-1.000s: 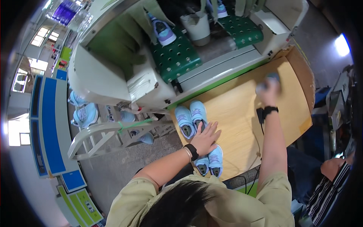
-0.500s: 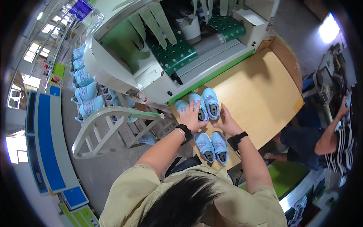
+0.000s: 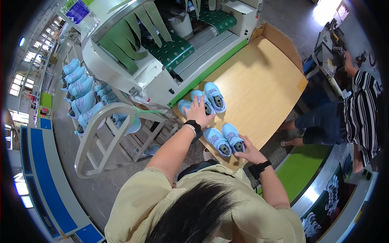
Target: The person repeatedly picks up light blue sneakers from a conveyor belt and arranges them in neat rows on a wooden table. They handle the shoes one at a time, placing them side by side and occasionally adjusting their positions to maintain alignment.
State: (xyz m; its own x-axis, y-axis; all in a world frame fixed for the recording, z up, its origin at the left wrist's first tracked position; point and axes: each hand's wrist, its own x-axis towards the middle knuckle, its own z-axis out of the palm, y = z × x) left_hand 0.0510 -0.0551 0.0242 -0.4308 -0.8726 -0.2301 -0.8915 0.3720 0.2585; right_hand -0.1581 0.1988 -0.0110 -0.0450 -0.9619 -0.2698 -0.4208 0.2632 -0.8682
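Sneakers (image 3: 212, 94) in light blue, 5 in all, rest on a pale wooden board (image 3: 259, 85) at the center of the frame: 3 side by side in an upper row and 2 in a lower pair, toes pointing to the upper left. The left hand (image 3: 198, 113) lies over the middle sneaker (image 3: 196, 94) of the upper row, fingers spread along its top; whether it grips, I cannot tell. The left sneaker (image 3: 182, 106) of that row sits just beside these fingers, partly covered. The right hand (image 3: 251, 153) curves about the heel of the lower pair's right sneaker (image 3: 230, 133), touching it, though how firmly it holds I cannot tell. The lower pair's left sneaker (image 3: 215, 139) stands between the 2 hands. More sneakers fill a gray metal rack (image 3: 106, 117) at left; a machine with a perforated green belt (image 3: 172, 50) occupies the upper center.
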